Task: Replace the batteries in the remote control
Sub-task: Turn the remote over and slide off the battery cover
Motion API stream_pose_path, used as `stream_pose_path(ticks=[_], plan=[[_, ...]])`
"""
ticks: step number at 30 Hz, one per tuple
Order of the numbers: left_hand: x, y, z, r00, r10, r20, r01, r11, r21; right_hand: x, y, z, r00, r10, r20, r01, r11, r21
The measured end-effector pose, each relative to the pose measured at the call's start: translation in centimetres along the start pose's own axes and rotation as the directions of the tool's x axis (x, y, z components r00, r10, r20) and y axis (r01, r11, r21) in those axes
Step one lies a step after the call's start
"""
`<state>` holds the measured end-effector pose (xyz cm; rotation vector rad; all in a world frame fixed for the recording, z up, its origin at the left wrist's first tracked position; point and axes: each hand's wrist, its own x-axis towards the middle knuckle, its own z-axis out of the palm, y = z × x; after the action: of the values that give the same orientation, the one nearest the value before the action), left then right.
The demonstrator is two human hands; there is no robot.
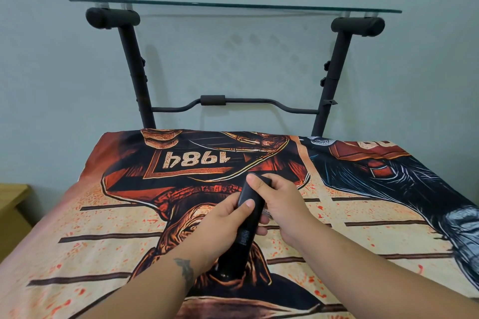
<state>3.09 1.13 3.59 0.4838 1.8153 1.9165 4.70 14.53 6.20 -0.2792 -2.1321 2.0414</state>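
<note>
Both hands' grips, left hand (pixel 228 217) and right hand (pixel 280 204), closed round the remote control (pixel 247 215).

Printed cloth (pixel 108 215) lies open all around; the glass shelf (pixel 233 6) frame probably blocks the far edge.

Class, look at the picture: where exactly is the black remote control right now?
Head view, lower centre: the remote control is held in both hands, left hand and right hand, above the printed blanket.

a bed (pixel 39 254) carries only a printed cloth (pixel 337 228) (marked "1984"), spread flat.
</note>
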Motion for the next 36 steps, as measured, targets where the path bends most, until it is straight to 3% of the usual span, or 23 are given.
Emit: stream_pose_path(ticks=[7,25,36], plan=[[0.1,0.6,0.6,0.993,0.079,-0.087,-0.072,0.994,0.080,-0.9,-0.6,1.0,0.992,0.011,0.127,-0.049,0.952,0.302],[0.2,0.7,1.2,0.979,0.107,-0.171,-0.076,0.981,0.180,-1.0,-0.6,1.5,0.999,-0.020,0.042,0.008,0.965,0.262],[0.3,0.6,1.4,0.981,0.071,-0.181,-0.047,0.990,0.132,-1.0,-0.7,1.3,0.999,-0.025,0.043,0.013,0.963,0.270]])
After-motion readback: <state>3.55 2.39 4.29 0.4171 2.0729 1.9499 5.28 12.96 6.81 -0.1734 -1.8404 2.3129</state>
